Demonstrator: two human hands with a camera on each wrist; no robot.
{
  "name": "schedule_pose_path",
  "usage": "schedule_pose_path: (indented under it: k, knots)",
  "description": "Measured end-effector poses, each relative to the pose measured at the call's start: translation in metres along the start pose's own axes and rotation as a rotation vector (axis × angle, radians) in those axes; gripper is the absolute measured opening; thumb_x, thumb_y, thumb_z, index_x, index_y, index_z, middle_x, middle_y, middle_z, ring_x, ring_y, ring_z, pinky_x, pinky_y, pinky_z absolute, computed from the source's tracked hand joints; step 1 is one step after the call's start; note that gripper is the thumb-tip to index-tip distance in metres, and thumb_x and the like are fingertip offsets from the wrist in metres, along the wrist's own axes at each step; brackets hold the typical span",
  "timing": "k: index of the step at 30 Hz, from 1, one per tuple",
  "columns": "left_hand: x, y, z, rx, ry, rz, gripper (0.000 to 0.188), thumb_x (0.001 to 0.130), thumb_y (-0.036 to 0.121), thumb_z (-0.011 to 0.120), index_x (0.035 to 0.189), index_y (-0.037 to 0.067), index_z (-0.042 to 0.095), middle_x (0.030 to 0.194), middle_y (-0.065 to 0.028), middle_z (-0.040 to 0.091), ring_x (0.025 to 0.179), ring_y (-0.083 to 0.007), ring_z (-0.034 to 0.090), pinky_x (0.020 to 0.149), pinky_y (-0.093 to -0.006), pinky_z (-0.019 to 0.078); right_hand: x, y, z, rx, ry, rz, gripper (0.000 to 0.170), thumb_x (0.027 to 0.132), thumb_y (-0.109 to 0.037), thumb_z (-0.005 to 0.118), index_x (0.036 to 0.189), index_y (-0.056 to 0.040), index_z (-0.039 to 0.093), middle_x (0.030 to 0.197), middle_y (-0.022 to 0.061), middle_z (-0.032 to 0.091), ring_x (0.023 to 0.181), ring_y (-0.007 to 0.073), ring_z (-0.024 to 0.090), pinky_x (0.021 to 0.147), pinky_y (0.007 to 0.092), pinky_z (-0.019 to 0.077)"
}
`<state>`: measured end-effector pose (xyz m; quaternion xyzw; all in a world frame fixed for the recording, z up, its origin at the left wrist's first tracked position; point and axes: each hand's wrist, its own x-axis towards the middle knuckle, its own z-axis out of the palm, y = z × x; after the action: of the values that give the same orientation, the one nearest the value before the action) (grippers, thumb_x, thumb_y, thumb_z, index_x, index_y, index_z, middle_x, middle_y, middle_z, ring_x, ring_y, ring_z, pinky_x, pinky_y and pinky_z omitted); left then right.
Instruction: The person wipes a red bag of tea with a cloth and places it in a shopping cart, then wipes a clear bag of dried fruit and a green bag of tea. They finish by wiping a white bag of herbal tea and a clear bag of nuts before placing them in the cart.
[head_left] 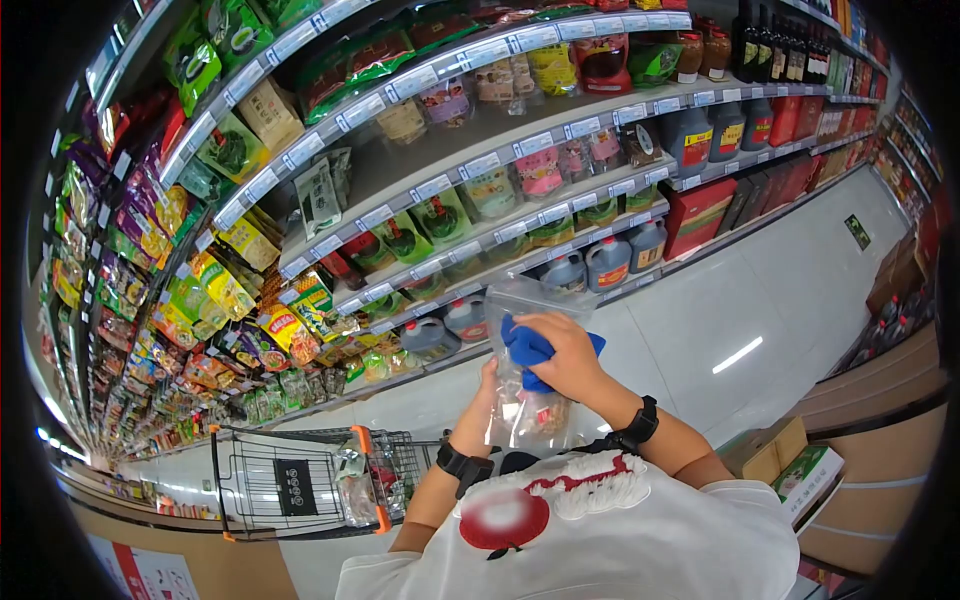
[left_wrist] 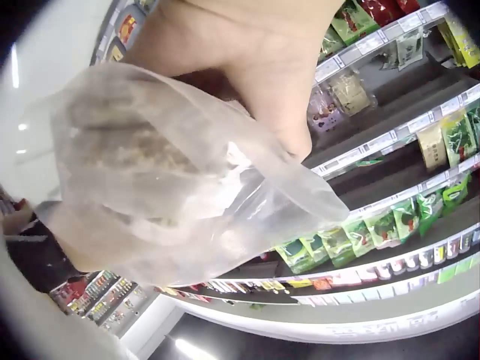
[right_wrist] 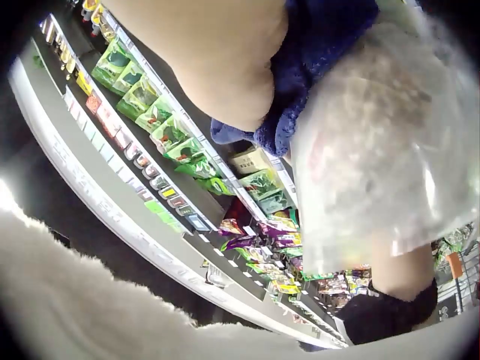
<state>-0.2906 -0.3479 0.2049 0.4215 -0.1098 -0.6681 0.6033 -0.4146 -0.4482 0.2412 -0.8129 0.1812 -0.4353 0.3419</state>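
Observation:
A clear plastic zip bag (head_left: 540, 425) with brownish packed contents hangs in front of the person's shirt. Its left side is gripped by my left hand (head_left: 484, 400), whose fingers are mostly hidden behind the bag. In the left wrist view the bag (left_wrist: 165, 180) fills the middle, below the hand (left_wrist: 259, 56). My right hand (head_left: 572, 362) holds a bunched blue cloth (head_left: 527, 345) against the upper part of the bag. Close up in the right wrist view, the cloth (right_wrist: 319, 67) looks fluffy and overlaps the bag's edge.
Long shelves (head_left: 430, 190) of packaged food run ahead and to the left. Large jugs (head_left: 608, 264) line the lower shelf. A wire shopping cart (head_left: 290, 480) with goods in it stands at the left. Cardboard boxes (head_left: 765, 450) sit at the right, beside the tiled floor (head_left: 700, 320).

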Motion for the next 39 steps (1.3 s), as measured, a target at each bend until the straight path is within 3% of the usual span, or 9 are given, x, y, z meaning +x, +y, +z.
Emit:
schedule_pose_path:
  k: [3,9,11,13,21,27,30,35,39]
  knots:
    - [-0.006,0.0,0.014,0.044,0.045,0.038,0.066,0.087,0.06,0.036,0.127,0.008,0.042,0.117,-0.0121,0.054,0.1,-0.0246,0.058,0.087,-0.0392,0.0468,0.0,0.001,-0.001,-0.017,-0.047,0.009,0.038,0.063,-0.011,0.068,0.099,-0.0039,0.06,0.111,0.0126,0.06,0.097,0.032,0.056,0.085,0.0382,0.0445]
    - [0.004,0.005,0.015,0.002,0.143,0.014,0.08,0.08,0.072,0.029,0.126,0.008,0.043,0.12,-0.0114,0.051,0.108,-0.0244,0.054,0.092,-0.0373,0.0438,-0.002,-0.007,0.002,0.027,-0.171,-0.083,0.034,0.063,-0.009,0.065,0.096,-0.0052,0.062,0.107,0.0099,0.062,0.096,0.0287,0.057,0.085,0.0375,0.045]
    - [0.004,0.007,0.011,0.018,0.087,0.048,0.081,0.08,0.072,0.027,0.125,0.006,0.043,0.121,-0.0126,0.051,0.109,-0.0254,0.052,0.095,-0.038,0.0413,-0.002,-0.01,0.004,0.071,-0.213,-0.183,0.033,0.062,-0.009,0.066,0.096,-0.0059,0.062,0.104,0.0092,0.063,0.095,0.0275,0.058,0.084,0.037,0.0453]
    - [0.016,0.007,-0.011,-0.191,-0.158,0.015,0.083,0.08,0.071,0.028,0.124,0.003,0.043,0.122,-0.0146,0.05,0.111,-0.0266,0.051,0.097,-0.0384,0.0386,-0.005,-0.011,0.009,0.148,-0.249,-0.228,0.033,0.063,-0.011,0.067,0.095,-0.0074,0.064,0.098,0.0081,0.064,0.092,0.0261,0.058,0.081,0.0359,0.0455]
    - [0.015,0.011,-0.011,-0.133,-0.047,0.062,0.082,0.08,0.07,0.032,0.124,0.002,0.043,0.118,-0.0146,0.052,0.106,-0.0258,0.054,0.094,-0.0375,0.0417,-0.001,-0.02,-0.004,0.329,-0.468,-0.258,0.032,0.063,-0.008,0.068,0.094,-0.0084,0.066,0.092,0.0083,0.063,0.089,0.0257,0.058,0.079,0.0336,0.0454]
    - [0.01,0.009,-0.018,-0.135,-0.072,0.012,0.078,0.078,0.07,0.037,0.12,0.005,0.047,0.111,-0.0132,0.055,0.1,-0.0253,0.056,0.089,-0.0388,0.0449,-0.005,-0.013,0.004,0.321,-0.338,-0.12,0.033,0.062,-0.01,0.066,0.095,-0.0076,0.064,0.091,0.0086,0.063,0.088,0.0277,0.057,0.08,0.0365,0.0452]
    - [0.007,0.009,-0.007,-0.055,0.154,0.031,0.075,0.077,0.071,0.038,0.118,0.009,0.049,0.11,-0.0117,0.056,0.099,-0.0257,0.057,0.086,-0.0409,0.0464,-0.002,-0.002,0.008,0.326,-0.165,-0.069,0.032,0.062,-0.009,0.066,0.094,-0.0065,0.063,0.091,0.0099,0.063,0.089,0.0294,0.057,0.08,0.0369,0.0454]
    - [0.008,0.002,-0.009,-0.031,0.021,-0.018,0.071,0.081,0.066,0.035,0.121,0.009,0.047,0.113,-0.0122,0.056,0.099,-0.028,0.057,0.086,-0.0443,0.0468,0.002,0.01,0.005,0.185,0.054,0.165,0.033,0.062,-0.008,0.066,0.095,-0.0043,0.062,0.093,0.0129,0.062,0.087,0.0324,0.057,0.078,0.0375,0.0458]
    - [0.012,-0.004,-0.016,0.048,0.028,-0.019,0.075,0.082,0.066,0.034,0.128,0.008,0.042,0.121,-0.0155,0.051,0.106,-0.0312,0.055,0.09,-0.0463,0.0446,-0.001,0.002,0.005,0.093,0.099,0.186,0.036,0.06,-0.01,0.068,0.095,-0.002,0.06,0.092,0.0131,0.062,0.088,0.0327,0.057,0.079,0.0377,0.0455]
